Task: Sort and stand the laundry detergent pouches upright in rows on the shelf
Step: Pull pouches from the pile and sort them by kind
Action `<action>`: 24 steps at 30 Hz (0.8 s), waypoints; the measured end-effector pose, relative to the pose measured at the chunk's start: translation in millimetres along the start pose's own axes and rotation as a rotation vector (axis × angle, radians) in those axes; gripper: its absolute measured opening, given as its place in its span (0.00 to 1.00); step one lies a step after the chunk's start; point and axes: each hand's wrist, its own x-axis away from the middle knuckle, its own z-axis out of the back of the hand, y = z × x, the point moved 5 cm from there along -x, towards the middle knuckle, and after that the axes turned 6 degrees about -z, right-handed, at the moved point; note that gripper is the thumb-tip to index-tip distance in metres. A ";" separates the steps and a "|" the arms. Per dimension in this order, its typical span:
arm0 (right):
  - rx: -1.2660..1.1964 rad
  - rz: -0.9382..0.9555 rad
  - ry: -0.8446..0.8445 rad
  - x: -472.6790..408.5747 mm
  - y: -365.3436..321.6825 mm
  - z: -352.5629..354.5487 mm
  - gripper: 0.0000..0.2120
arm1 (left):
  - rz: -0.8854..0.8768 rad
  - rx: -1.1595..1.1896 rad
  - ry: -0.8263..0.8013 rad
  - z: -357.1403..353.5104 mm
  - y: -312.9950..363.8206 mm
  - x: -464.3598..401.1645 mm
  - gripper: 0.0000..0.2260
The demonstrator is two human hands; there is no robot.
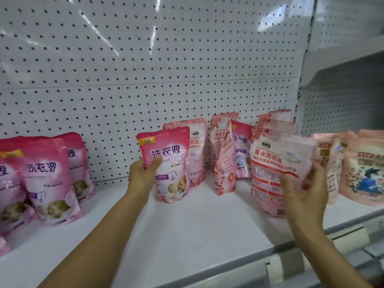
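Left hand [145, 173] grips a glossy pink pouch [168, 163] standing mid-shelf [187, 225]. Right hand [305, 192] clasps a paler, crinkly red-lettered pouch [276, 161], upright beside the soft floral pouches [361, 169].

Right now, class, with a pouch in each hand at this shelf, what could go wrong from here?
1. The left hand grips the bright pink pouch only by its side edge; once released it might tip against the pale pouch behind it.
2. The right hand holds the front pale pink pouch close to its row; a nudge could topple the pouches behind.
3. The tilted pouch in the middle leans already and may slide flat.
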 end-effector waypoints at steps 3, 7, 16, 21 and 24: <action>0.026 0.384 0.133 13.6 -37.3 0.1 0.28 | -0.002 0.051 0.039 11.7 -2.5 -0.3 0.04; 0.193 0.839 -0.103 50.0 -76.3 -55.9 0.17 | 0.011 0.070 0.016 33.1 -3.6 -0.7 0.03; 0.283 0.005 -1.115 104.7 -2.7 -215.8 0.31 | -0.059 -0.050 -0.076 86.6 17.4 33.9 0.06; 0.369 0.155 -1.133 125.7 -8.3 -246.4 0.21 | -0.457 -0.460 0.167 156.1 56.3 65.2 0.14; 0.360 0.166 -1.209 153.0 -17.5 -267.5 0.25 | -0.741 -0.857 0.523 219.0 84.5 83.5 0.18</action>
